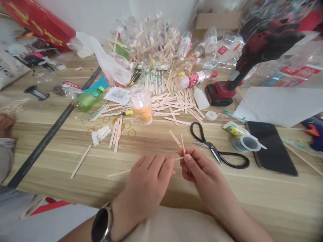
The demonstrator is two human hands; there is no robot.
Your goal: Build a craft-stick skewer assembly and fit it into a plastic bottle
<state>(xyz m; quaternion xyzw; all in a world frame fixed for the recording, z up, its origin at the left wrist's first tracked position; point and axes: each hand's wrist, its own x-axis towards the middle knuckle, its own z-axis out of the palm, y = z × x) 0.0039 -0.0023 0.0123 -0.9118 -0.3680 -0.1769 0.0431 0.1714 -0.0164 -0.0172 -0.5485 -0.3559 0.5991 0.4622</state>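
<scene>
My right hand (pixel 198 168) pinches crossed wooden sticks (pixel 182 145) between thumb and fingers near the table's front edge. Beside it on the left, my left hand (pixel 151 178) is closed with its back to the camera, around a thin stick (pixel 119 173) that sticks out to the left; its other end seems to reach the right hand's fingertips. Black-handled scissors (pixel 212 148) lie just right of the right hand. Left of the hands are several loose sticks (pixel 116 133), a single stick (pixel 81 162) and rubber bands (pixel 127 125).
Behind the hands stand a clear jar (pixel 141 109) and a heap of sticks (pixel 176 101). Plastic bottles (pixel 196 79) fill the back. A red and black power tool (pixel 223 90), a tape roll (pixel 248 143) and a phone (pixel 272 148) are on the right. Another person's hand (pixel 5 125) shows far left.
</scene>
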